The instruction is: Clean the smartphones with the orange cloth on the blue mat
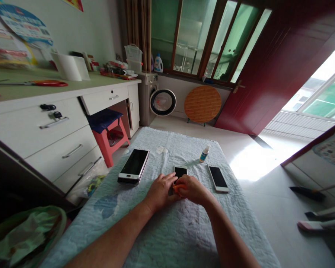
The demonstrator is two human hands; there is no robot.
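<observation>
A white-framed smartphone lies on the cloth-covered table in front of me, its lower part hidden by my hands. My left hand grips its left side, fingers over the edge and thumb near the bottom. Pinched in my right hand is an orange cloth, pressed against the phone's screen. To the right lies another white smartphone, screen up. On the left, a larger white smartphone rests on top of another dark device. A small spray bottle with a white cap stands behind the right phone.
A light blue quilted cover spreads over the table. Left are a white desk with drawers, a red stool and a waste bin. Beyond stand a washing machine with its door swung out and a round wooden tabletop.
</observation>
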